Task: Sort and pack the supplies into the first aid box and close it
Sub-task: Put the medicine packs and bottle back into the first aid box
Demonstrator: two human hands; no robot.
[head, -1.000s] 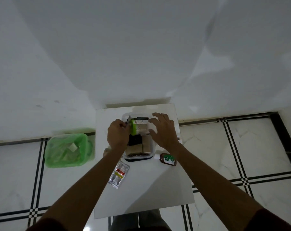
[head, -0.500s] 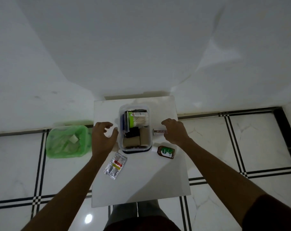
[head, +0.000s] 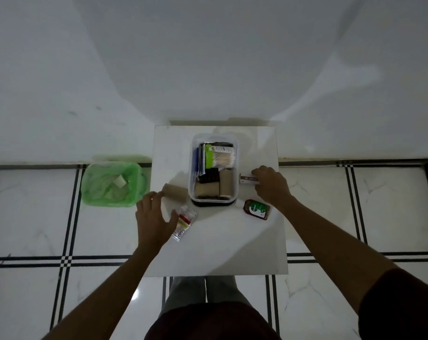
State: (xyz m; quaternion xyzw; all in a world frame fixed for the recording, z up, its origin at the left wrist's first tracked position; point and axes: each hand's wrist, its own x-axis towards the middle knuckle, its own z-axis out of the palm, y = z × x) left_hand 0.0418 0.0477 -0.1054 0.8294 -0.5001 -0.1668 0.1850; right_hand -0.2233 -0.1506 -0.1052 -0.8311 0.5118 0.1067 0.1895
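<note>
The clear first aid box [head: 236,165] stands open on the white table [head: 220,244], holding a green-edged cotton swab pack [head: 219,157], tan bandage rolls [head: 208,188] and dark packets. My right hand [head: 271,186] grips a small brown ointment box [head: 249,179] just right of the first aid box. My left hand [head: 155,217] hovers with spread fingers over the table's left side, beside a blister pack of pills [head: 184,222] and a tan bandage roll [head: 175,191]. A brown antiseptic bottle [head: 256,209] lies below my right hand.
A green plastic bin [head: 111,184] with a liner stands on the tiled floor left of the table. A white wall rises behind the table. My legs show under the table's near edge.
Both hands left the swab pack, which now lies in the box. My right hand moved right and took the ointment box. My left hand dropped back toward the pills.
</note>
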